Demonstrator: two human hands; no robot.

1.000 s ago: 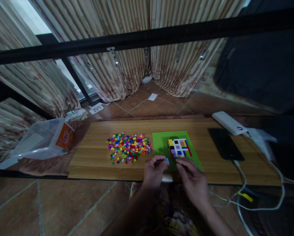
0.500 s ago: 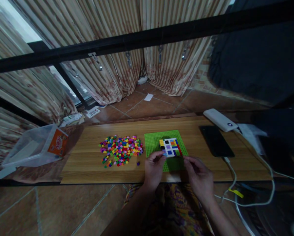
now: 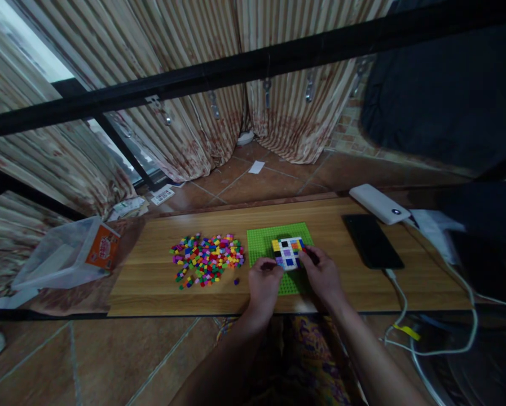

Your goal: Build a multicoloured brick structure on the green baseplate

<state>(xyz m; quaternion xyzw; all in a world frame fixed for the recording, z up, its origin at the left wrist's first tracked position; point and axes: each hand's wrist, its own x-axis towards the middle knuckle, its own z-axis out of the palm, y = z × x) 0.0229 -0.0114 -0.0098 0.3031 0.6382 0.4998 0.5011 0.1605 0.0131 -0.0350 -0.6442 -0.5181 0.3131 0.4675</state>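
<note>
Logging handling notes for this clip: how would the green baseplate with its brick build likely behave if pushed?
The green baseplate looks thin and flat, so it would probably slide on the smooth wooden board rather than tip. The brick build sits low on it and likely moves along as one stiff, light piece.

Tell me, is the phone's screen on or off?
Off, as far as shows: the phone lies flat on the wooden table with its top face all black, no glow.
</note>
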